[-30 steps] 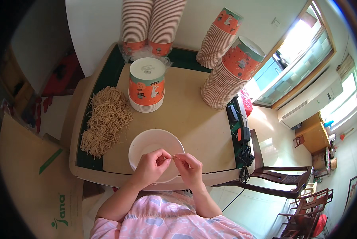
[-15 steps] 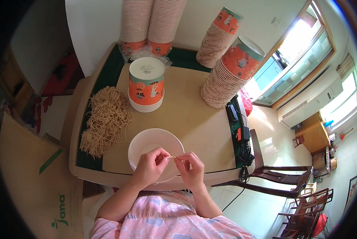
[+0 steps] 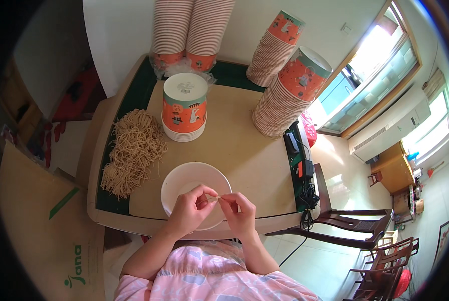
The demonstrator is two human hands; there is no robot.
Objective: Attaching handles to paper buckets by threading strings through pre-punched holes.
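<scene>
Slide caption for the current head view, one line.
Left hand and right hand pinch a thin strand over a white bowl, with tangled string at left.

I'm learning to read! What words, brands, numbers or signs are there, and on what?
Cardboard box: one large green word, which I won't copy; smaller print beside it is too blurred.
Upside-down orange tubs: grey marks on the base, too blurred to read.
White air conditioner: marks too small to read.
Open white bowl: none seen inside.

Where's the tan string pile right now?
In the head view, the string pile lies on the table at left, beside the short cup stack and left of the white bowl.
</scene>
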